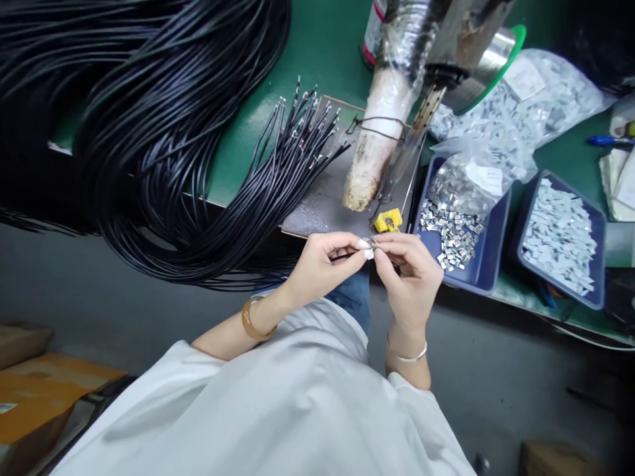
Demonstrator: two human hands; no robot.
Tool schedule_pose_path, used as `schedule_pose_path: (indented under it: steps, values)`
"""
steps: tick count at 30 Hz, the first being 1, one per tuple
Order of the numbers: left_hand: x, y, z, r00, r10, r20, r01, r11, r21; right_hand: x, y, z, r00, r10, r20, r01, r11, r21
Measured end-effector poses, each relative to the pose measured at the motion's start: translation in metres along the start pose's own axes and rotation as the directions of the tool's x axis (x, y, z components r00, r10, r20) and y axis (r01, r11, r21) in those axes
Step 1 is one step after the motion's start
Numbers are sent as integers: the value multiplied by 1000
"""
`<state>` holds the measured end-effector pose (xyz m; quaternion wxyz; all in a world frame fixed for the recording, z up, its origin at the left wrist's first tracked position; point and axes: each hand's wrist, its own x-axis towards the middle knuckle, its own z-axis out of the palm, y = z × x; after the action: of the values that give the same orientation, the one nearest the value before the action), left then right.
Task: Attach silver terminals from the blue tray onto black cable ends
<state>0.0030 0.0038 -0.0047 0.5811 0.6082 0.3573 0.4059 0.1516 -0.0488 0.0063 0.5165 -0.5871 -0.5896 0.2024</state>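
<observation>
My left hand [325,264] and my right hand [409,274] meet just below the table edge, both pinched. Between their fingertips sits a small metal clip [371,243], and a thin black wire end [342,256] runs under my left fingers toward it. Which hand grips which piece is hard to tell. A large bundle of black wires [163,132] drapes over the green table [327,46] to the left, with its stripped ends [307,125] fanned over a grey metal plate [322,198].
A wrapped tool with a yellow tip [387,220] stands on the plate. Two blue trays, one nearer [489,258] and one further right [600,264], hold several small metal clips. Plastic bags of clips [526,112] lie behind them. Cardboard boxes [44,390] sit on the floor.
</observation>
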Motion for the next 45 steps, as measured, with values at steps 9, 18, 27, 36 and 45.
schedule_pose_path:
  steps: [9,18,27,36,45]
  values:
    - [-10,1,-5,986,147,76,-159,968,194,-3,-3,5,998,52,-21,-50,995,89]
    - [5,11,-10,969,-237,69,247,918,-309,-6,-7,5,947,-248,-202,214,960,-178]
    - [16,11,-10,978,-201,48,205,917,-343,-3,2,12,968,-140,-209,139,990,-24]
    - [19,10,-9,985,-173,-26,161,953,-257,0,10,12,921,-379,-94,337,893,-297]
    - [24,10,-5,979,-181,-97,155,960,-231,6,16,17,936,-320,-149,292,939,-184]
